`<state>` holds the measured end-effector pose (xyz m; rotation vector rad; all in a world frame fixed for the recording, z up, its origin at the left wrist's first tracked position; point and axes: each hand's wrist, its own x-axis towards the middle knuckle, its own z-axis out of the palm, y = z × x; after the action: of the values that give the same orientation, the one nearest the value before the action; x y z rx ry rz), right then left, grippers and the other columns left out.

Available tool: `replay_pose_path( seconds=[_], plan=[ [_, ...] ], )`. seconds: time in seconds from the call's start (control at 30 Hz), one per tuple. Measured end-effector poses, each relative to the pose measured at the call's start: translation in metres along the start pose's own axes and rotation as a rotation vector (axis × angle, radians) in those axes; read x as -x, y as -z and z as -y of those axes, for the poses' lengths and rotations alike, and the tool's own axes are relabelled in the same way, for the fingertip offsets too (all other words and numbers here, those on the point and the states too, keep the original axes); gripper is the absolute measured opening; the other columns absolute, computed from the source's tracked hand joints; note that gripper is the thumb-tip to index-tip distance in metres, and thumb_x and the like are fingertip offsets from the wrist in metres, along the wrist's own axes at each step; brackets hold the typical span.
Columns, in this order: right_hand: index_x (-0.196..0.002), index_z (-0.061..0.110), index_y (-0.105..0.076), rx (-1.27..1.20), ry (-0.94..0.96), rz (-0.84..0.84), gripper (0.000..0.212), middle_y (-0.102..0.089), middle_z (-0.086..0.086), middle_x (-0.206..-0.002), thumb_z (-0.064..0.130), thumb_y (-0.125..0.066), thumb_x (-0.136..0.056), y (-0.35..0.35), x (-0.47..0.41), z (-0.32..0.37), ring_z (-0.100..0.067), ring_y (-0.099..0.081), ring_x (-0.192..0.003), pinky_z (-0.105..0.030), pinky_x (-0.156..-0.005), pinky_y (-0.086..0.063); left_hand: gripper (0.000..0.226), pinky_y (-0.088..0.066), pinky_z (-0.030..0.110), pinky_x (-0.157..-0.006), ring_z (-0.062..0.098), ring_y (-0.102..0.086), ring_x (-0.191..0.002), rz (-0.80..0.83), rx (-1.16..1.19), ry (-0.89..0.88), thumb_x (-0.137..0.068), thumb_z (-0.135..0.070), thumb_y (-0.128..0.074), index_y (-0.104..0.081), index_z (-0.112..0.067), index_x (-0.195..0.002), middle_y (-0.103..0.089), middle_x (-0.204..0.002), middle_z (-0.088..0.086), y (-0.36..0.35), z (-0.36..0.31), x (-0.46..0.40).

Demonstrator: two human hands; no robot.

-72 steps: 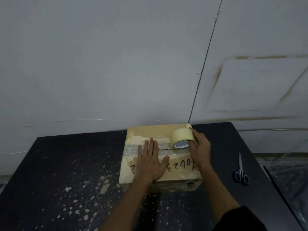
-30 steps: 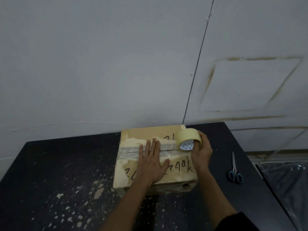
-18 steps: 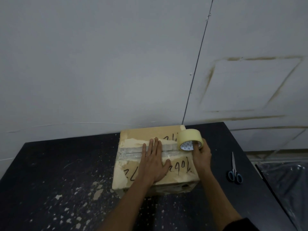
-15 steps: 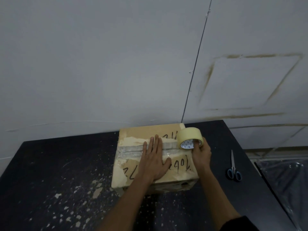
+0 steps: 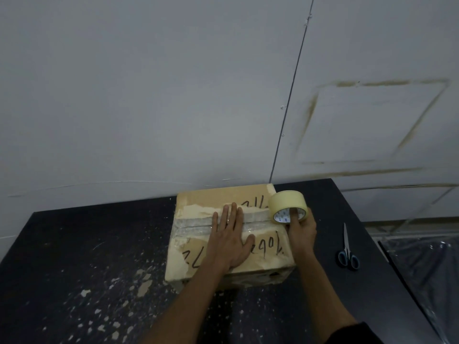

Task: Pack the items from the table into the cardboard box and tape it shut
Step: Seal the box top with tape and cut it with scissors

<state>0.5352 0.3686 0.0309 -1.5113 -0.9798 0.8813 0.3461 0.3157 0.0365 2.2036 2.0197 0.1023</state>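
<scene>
The black, paint-flecked table (image 5: 74, 256) is lying to the outer side of the left hand (image 5: 229, 240), which is being pressed flat, fingers spread, on the closed lid of the worn brown cardboard box (image 5: 198, 249), across its clear-taped centre seam. Just beside it, at the box's right edge, the pale yellow roll of packing tape (image 5: 285, 203) is being held by the right hand (image 5: 301, 230), a finger hooked through the core. The strip is probably best kept taut and carried down over the edge. Beyond the right hand, blue-handled steel scissors (image 5: 347, 252) are lying ready for cutting.
</scene>
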Motion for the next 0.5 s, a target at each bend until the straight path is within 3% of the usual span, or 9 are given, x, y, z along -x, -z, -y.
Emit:
replay_pose_path(
  seconds=[0.17,0.37,0.5],
  plan=[
    [-0.118,0.008,-0.062,0.010,-0.029,0.039,0.030,-0.069,-0.010,-0.106,0.031,-0.055,-0.100,-0.002,-0.001,-0.001,-0.025,-0.067,-0.099,-0.042,-0.085,-0.056,0.090,0.014,0.051,-0.119,0.025,0.026,-0.147,-0.016,0.011,-0.020,-0.086,-0.069,-0.003,0.013,-0.011,-0.154,0.024,-0.160,0.007,0.001,-0.024,-0.007],
    [-0.119,0.002,-0.062,-0.112,-0.215,-0.080,0.041,-0.067,-0.018,-0.115,0.037,-0.048,-0.102,0.000,-0.007,-0.008,-0.028,-0.065,-0.100,-0.041,-0.086,-0.056,0.088,0.014,0.046,-0.120,0.021,0.024,-0.147,-0.021,0.048,-0.015,-0.089,-0.068,-0.006,0.012,-0.011,-0.154,0.022,-0.161,0.006,-0.005,-0.031,-0.007],
    [-0.133,-0.001,-0.055,-0.205,-0.363,-0.119,0.052,-0.063,-0.021,-0.125,0.040,-0.046,-0.103,-0.001,-0.009,-0.007,-0.037,-0.062,-0.112,-0.051,-0.095,-0.054,0.089,0.015,0.046,-0.120,0.021,0.025,-0.147,-0.022,0.050,-0.015,-0.088,-0.069,-0.003,0.013,-0.011,-0.154,0.023,-0.160,0.006,-0.004,-0.031,-0.009]
  ],
)
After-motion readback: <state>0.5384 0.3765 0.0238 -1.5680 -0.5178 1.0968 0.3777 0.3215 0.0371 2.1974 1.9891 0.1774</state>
